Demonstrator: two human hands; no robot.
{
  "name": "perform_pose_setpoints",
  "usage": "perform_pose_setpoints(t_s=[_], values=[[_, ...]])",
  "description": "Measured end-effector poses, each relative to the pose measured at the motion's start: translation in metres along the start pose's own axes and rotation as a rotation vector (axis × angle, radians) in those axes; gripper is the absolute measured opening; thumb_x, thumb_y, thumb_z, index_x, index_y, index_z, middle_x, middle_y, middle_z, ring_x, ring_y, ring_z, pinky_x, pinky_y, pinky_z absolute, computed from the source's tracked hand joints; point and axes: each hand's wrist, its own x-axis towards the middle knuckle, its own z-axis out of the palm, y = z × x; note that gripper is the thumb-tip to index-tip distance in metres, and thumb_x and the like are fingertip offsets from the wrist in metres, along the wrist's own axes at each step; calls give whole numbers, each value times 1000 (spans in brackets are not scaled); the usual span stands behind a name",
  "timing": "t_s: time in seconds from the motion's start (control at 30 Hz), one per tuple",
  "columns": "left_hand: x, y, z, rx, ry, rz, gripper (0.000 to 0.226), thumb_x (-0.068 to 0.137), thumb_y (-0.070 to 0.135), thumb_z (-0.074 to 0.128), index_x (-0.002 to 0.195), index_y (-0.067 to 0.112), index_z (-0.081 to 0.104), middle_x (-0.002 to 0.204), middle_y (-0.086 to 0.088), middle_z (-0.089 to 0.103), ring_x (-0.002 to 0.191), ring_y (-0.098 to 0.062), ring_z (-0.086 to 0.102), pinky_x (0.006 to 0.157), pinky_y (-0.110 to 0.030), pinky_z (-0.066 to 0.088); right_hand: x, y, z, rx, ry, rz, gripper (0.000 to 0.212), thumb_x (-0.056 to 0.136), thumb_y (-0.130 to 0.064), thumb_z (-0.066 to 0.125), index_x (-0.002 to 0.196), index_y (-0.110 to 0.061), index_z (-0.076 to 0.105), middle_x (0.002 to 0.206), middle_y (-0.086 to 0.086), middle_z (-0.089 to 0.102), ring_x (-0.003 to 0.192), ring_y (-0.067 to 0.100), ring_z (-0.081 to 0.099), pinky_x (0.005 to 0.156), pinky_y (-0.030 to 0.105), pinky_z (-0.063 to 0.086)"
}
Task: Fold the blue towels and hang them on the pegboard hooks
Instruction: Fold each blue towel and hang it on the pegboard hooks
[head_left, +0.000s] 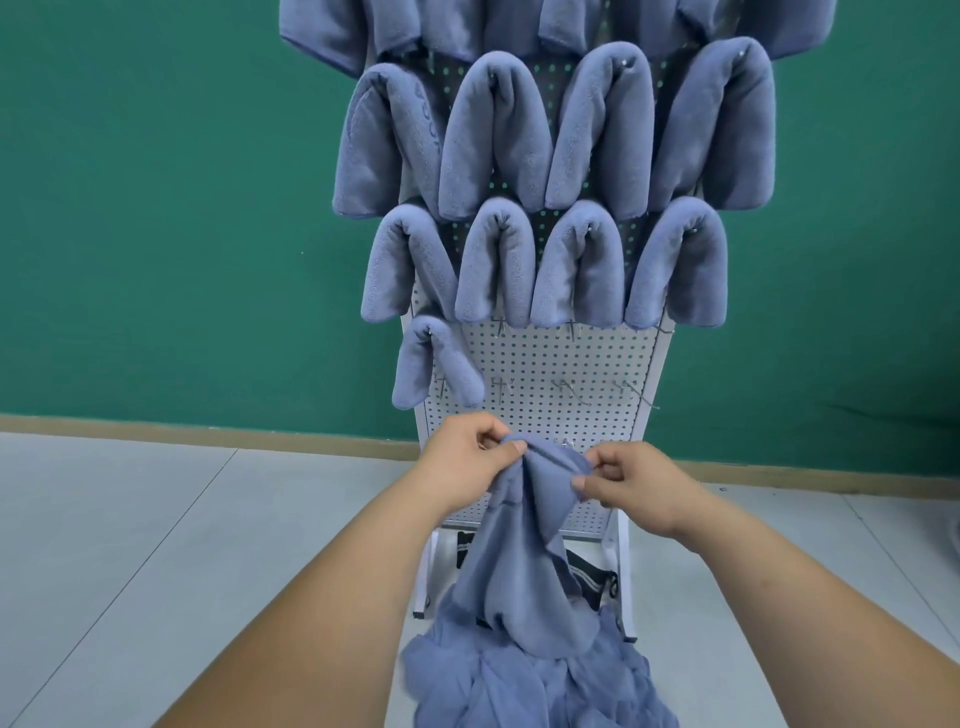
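Blue towel (524, 551) lifted from the pile (530, 686), top edge pinched by left hand (470, 462) and right hand (631, 483); folding seems to be starting; next, likely halve it for a free hook (500, 387).

Green wall (156, 208) (tan skirting (208, 431)) above pale tiled floor (130, 545).

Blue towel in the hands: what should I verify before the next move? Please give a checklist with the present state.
1. The left hand pinches the top edge of the towel: ok.
2. The right hand pinches the same edge: ok.
3. The towel is folded flat: not ok, it hangs loose and creased.
4. Its lower end is free of the pile below: cannot tell.
5. A bare hook is available on the pegboard: ok, several are near the lowest hung towel.
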Motion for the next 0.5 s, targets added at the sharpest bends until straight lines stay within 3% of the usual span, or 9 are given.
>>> perform_pose_setpoints(t_s=[0.07,0.13,0.2,0.3,0.4,0.5], values=[[2,-9,-4,231,11,-32,16,94,27,78,81,22,70,71,4,65,64,-13,55,66,-25,48,1,-1,-3,175,59,17,10,102,-19,69,102,-9,68,85,5,78,81,20,71,89,42,56],[1,-14,-5,393,-36,-73,18,91,31,80,79,25,67,74,7,65,67,-14,57,69,-28,50,4,-4,-3,278,108,-9,8,103,-19,67,104,-12,69,83,5,74,78,18,66,91,43,57],[0,-14,-1,308,-109,-60,16,87,33,84,86,27,70,82,7,71,76,-17,67,79,-32,58,7,-9,2,251,151,-58,6,102,-21,68,101,-16,71,77,2,66,71,17,56,77,39,54],[-4,-1,5,75,-151,11,21,83,37,87,99,31,75,94,9,77,88,-11,74,92,-35,61,7,-22,11,121,203,-111,7,100,-23,70,95,-24,74,76,5,69,62,11,49,63,29,43],[-4,3,13,92,-104,67,18,85,42,84,99,35,74,90,12,76,76,-5,68,90,-40,61,6,-31,18,73,203,-138,11,97,-21,72,88,-25,76,71,1,68,55,6,45,58,24,39],[-5,3,15,233,-32,118,6,93,40,77,93,35,73,80,10,73,74,-13,68,82,-43,61,5,-32,20,41,184,-145,7,95,-22,75,88,-23,77,66,-2,64,57,7,48,62,26,43]])
